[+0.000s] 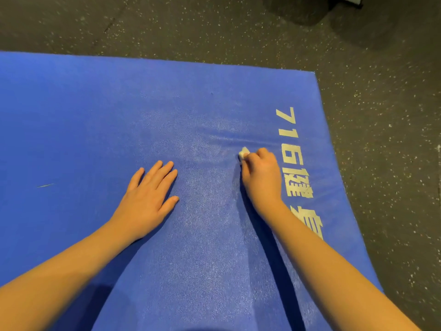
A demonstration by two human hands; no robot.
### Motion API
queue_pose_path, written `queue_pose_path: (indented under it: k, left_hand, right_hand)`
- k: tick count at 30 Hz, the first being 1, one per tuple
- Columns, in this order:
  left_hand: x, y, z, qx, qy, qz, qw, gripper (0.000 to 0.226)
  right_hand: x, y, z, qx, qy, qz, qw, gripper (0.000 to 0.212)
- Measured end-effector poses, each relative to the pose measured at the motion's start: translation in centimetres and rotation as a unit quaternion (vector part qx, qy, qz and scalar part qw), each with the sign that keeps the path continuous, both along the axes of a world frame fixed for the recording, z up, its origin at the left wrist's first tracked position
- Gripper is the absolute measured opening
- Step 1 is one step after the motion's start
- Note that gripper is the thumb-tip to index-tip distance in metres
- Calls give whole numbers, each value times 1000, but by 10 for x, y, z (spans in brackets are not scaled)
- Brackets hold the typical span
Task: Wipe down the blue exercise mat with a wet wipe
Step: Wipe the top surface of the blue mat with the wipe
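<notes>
The blue exercise mat [83, 120] fills most of the view, with white printed lettering [294, 163] running along its right side. My left hand [149, 197] lies flat on the mat, fingers straight and slightly spread. My right hand [261, 175] is curled round a small bunched white wet wipe [244, 152] and holds it down on the mat just left of the lettering. Only the wipe's tip shows past my fingers. A shallow crease runs across the mat just beyond the wipe. The mat's middle has a lighter, shiny sheen.
Dark speckled rubber floor [381, 139] borders the mat at the far edge and on the right. A dark object [350, 1] sits on the floor at the top right corner. A thin scratch mark [46, 185] shows on the mat's left part.
</notes>
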State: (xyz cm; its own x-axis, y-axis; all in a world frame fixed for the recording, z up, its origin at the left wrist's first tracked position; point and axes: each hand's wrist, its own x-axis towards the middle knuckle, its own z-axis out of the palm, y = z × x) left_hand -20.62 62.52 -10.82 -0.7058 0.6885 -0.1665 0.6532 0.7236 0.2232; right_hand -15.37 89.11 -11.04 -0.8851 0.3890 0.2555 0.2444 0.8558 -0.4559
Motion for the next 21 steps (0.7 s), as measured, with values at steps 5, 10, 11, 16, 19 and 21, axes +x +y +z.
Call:
queue_pose_path:
  k: [5, 10, 11, 16, 19, 21]
  left_hand:
    - [-41, 17, -7, 13, 1, 47, 999, 73]
    - [-54, 16, -14, 11, 33, 14, 999, 65]
    - [-54, 15, -14, 19, 33, 16, 999, 63]
    - [-54, 15, -12, 55, 33, 19, 998, 59]
    - [-55, 15, -12, 64, 36, 16, 997, 57]
    - [-56, 15, -12, 65, 38, 16, 997, 56]
  right_hand:
    - [20, -15, 2, 37, -46, 299, 952, 18]
    - [-29, 31, 3, 39, -39, 93, 994, 26]
    - [-37, 33, 1, 19, -25, 33, 999, 29]
    - [-27, -7, -2, -13, -29, 179, 983, 13]
    - [-43, 10, 5, 40, -53, 261, 963, 17]
    - [-68, 28, 2, 67, -41, 175, 981, 20]
